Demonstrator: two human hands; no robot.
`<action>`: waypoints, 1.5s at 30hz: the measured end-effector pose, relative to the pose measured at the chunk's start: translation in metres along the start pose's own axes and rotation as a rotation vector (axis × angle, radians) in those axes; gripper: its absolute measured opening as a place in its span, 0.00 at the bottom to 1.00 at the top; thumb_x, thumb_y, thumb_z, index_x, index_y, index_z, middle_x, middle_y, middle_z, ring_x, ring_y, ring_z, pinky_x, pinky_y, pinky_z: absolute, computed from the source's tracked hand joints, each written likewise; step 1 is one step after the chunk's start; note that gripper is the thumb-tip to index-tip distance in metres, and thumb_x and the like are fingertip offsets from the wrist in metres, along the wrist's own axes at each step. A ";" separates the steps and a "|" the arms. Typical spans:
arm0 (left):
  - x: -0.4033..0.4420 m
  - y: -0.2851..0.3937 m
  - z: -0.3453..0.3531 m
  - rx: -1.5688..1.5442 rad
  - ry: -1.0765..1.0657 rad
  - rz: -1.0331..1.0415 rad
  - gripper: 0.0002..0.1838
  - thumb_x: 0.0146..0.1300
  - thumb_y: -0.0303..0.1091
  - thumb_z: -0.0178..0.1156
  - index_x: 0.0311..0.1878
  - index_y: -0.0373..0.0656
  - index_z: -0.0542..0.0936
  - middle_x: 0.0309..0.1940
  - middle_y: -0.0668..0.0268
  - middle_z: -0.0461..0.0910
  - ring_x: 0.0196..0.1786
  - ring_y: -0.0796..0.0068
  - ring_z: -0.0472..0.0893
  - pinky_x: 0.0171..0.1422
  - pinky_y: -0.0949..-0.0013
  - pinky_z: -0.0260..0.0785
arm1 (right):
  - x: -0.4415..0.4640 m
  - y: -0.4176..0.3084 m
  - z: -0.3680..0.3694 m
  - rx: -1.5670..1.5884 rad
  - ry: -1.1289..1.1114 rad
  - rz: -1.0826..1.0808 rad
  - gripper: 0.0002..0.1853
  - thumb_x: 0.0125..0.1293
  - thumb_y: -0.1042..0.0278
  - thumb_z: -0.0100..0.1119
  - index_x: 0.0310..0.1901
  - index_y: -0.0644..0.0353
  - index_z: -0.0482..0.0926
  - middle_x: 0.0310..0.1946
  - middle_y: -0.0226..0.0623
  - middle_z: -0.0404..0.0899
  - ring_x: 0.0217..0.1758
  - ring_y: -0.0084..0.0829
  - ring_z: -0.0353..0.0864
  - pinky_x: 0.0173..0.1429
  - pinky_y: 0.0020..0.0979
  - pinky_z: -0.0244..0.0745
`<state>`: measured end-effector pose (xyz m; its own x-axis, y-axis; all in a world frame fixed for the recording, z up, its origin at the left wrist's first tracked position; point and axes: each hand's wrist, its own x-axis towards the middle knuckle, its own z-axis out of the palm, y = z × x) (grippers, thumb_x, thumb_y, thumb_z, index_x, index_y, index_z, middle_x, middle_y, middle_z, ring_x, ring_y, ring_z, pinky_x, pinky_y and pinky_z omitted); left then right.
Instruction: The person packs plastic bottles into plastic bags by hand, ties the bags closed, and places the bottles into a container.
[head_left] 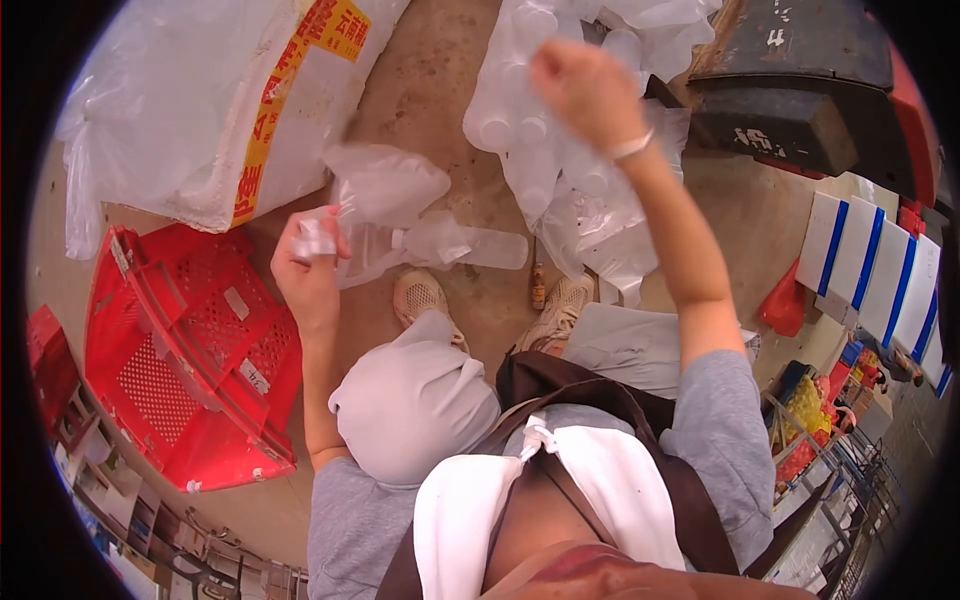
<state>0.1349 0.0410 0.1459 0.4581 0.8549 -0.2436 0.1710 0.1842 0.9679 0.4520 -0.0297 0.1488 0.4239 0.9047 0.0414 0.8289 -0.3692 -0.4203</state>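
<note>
My left hand [312,240] is closed on a thin clear plastic bag [385,185], gripping bunched film near its edge. The bag spreads to the right of the hand, above my left shoe. Beside the bag lies a clear plastic bottle [480,248] on its side, neck toward my left hand. My right hand [585,85] is raised over a large clear bag of bottles [515,130] on the floor. Its fingers look curled in, but motion blurs them, and I cannot make out anything inside them.
A red plastic basket [200,350] stands at the left, below a big white sack-like bundle [200,100] with yellow tape. Black bins [790,90] are at upper right, white-and-blue boxes [870,260] at the right. A small bottle [538,285] is between my shoes [425,300].
</note>
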 end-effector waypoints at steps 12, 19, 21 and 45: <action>-0.009 0.003 -0.003 -0.043 -0.072 0.103 0.10 0.63 0.31 0.56 0.44 0.38 0.70 0.38 0.65 0.79 0.41 0.82 0.74 0.48 0.78 0.64 | 0.094 0.133 0.056 -0.232 -0.333 0.053 0.29 0.43 0.49 0.68 0.46 0.59 0.80 0.39 0.46 0.80 0.41 0.31 0.79 0.45 0.34 0.76; -0.008 0.001 0.002 -0.120 -0.071 0.106 0.14 0.64 0.30 0.54 0.52 0.37 0.72 0.40 0.68 0.78 0.45 0.82 0.73 0.51 0.78 0.63 | 0.049 0.074 -0.060 0.088 -0.769 0.526 0.38 0.49 0.50 0.63 0.60 0.64 0.66 0.46 0.43 0.78 0.50 0.32 0.77 0.50 0.30 0.72; -0.009 0.000 0.002 -0.126 -0.088 0.118 0.14 0.64 0.30 0.54 0.53 0.37 0.72 0.41 0.68 0.78 0.45 0.83 0.73 0.52 0.78 0.62 | 0.029 0.106 -0.060 0.396 -0.594 0.356 0.35 0.52 0.53 0.63 0.58 0.68 0.68 0.45 0.38 0.77 0.48 0.25 0.76 0.46 0.25 0.71; -0.010 -0.011 0.006 -0.049 -0.136 0.136 0.20 0.68 0.31 0.46 0.63 0.41 0.66 0.44 0.73 0.76 0.24 0.94 0.58 0.26 0.87 0.50 | -0.146 -0.051 0.163 0.246 -0.339 -0.289 0.28 0.49 0.58 0.66 0.52 0.59 0.70 0.41 0.37 0.73 0.49 0.35 0.74 0.51 0.37 0.71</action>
<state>0.1336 0.0280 0.1376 0.5881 0.8008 -0.1132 0.0583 0.0976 0.9935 0.2886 -0.1080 0.0169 0.0134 0.9957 -0.0921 0.7673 -0.0692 -0.6376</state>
